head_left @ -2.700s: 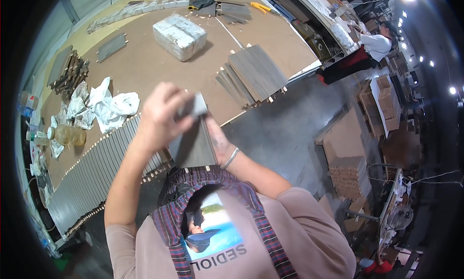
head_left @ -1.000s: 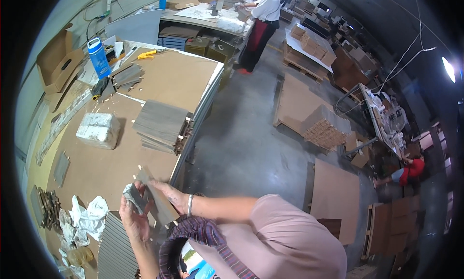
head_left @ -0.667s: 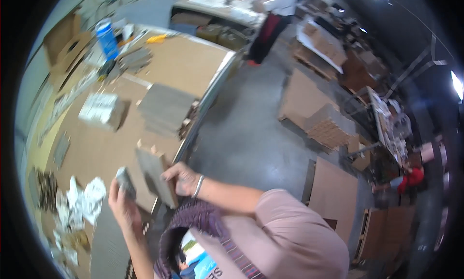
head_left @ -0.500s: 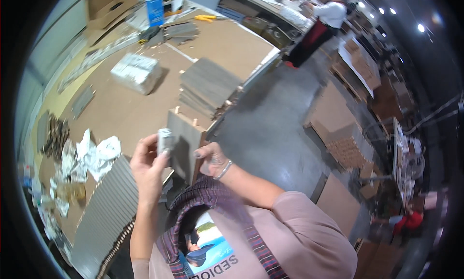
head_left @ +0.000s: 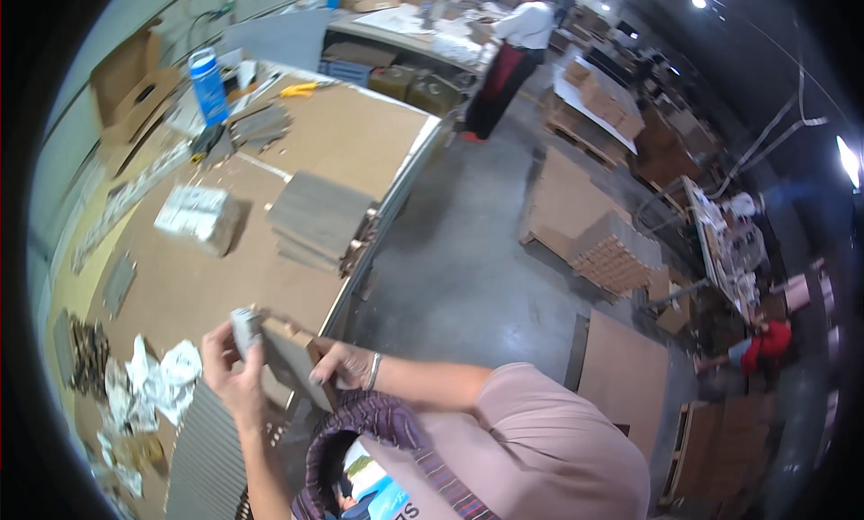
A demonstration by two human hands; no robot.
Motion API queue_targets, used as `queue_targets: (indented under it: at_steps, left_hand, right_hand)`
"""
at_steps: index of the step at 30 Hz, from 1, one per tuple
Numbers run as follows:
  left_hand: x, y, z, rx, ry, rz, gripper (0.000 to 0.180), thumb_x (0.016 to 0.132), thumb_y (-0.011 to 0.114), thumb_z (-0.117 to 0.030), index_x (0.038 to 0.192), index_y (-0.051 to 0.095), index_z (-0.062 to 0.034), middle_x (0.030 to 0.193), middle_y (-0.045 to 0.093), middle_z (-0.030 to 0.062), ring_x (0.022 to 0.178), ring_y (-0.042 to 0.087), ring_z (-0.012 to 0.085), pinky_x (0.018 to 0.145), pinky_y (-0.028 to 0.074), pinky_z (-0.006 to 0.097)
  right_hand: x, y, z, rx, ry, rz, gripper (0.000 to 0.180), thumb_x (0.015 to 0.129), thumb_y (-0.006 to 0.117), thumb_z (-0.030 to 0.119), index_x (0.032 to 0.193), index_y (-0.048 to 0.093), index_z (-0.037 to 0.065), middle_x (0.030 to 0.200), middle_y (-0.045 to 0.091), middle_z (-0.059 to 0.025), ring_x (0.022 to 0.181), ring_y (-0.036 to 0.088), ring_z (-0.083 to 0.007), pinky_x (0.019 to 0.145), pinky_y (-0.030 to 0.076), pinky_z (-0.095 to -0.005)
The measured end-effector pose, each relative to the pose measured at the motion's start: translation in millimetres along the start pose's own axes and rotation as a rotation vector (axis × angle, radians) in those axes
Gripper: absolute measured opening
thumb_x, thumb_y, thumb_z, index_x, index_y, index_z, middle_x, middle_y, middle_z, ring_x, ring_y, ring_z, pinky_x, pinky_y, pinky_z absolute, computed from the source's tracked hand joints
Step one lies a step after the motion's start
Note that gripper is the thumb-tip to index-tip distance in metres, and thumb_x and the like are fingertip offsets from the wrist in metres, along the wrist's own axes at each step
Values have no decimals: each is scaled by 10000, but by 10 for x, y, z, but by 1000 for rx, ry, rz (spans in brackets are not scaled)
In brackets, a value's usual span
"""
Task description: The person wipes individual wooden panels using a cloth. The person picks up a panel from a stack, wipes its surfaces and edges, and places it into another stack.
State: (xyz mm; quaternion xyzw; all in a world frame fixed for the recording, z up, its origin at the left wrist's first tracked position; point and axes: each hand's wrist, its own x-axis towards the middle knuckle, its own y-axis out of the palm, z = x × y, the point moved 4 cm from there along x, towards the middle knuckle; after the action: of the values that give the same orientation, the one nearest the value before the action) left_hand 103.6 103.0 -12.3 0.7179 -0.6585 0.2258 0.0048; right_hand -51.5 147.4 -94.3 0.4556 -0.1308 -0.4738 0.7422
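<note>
My right hand (head_left: pixel 340 365) is closed on the edge of a flat grey-brown wooden board (head_left: pixel 292 358), held on edge above the near part of the table. The fingers of my left hand (head_left: pixel 232 369) are closed around a small pale grey block (head_left: pixel 243 329) beside the board's left face. Whether the block touches the board I cannot tell. Just below my left hand lies a long stack of grey strips (head_left: pixel 205 452). Farther up the table is a stack of similar grey boards (head_left: pixel 322 216), with light wooden pegs at some edges.
On the table (head_left: pixel 198 277) are a white wrapped bundle (head_left: pixel 196 216), crumpled white paper (head_left: pixel 166 376), a blue canister (head_left: pixel 208 88), yellow-handled pliers (head_left: pixel 298 89) and an open cardboard box (head_left: pixel 135 88). A person (head_left: pixel 517 52) stands at another table beyond; stacked cardboard (head_left: pixel 580 205) is on the floor.
My view has swung so that the table and hands sit lower and farther left. The board now leans over more, with my hands still holding the board and the block.
</note>
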Motion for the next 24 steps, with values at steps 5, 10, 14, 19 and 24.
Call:
queue_targets:
  at_steps: [5, 10, 14, 19, 24]
  left_hand:
    - [149, -210, 338, -43, -136, -47, 238, 860, 663, -50, 1080, 604, 20, 882, 584, 11, 750, 524, 72, 657, 450, 215]
    - [-212, -344, 82, 67, -121, 150, 266, 739, 700, -56, 993, 635, -11, 816, 558, 4, 701, 495, 84, 615, 394, 220]
    - [-425, -254, -195, 136, 285, 446, 394, 566, 731, -115, 923, 637, 21, 808, 544, 79, 709, 516, 193, 608, 408, 305]
    - [-116, -278, -69, 175, 166, 339, 371, 578, 693, -77, 924, 626, 35, 796, 516, 73, 727, 515, 186, 614, 406, 292]
    - [345, -473, 230, 169, 174, 192, 282, 659, 659, -61, 925, 624, 24, 777, 469, 32, 674, 422, 132, 603, 348, 258]
  right_hand:
    - [129, -165, -51, 304, 23, -49, 648, 749, 694, 230, 1347, 496, 77, 1127, 643, -92, 997, 620, -214, 923, 481, -389]
    - [203, -294, 122, 415, -30, -128, 445, 887, 602, 341, 1195, 595, 19, 1113, 675, -128, 933, 679, -247, 873, 533, -405]
    - [184, -440, 197, 246, -41, -229, 329, 820, 593, 155, 1124, 599, 28, 959, 679, -86, 827, 690, -222, 788, 567, -403]
    - [289, -383, 114, 174, -63, -257, 431, 721, 650, 53, 1141, 557, 81, 906, 628, -57, 767, 651, -189, 731, 559, -368]
    - [312, -209, 66, 166, 55, -174, 452, 743, 653, 44, 1185, 559, 66, 876, 647, -67, 817, 646, -194, 819, 526, -397]
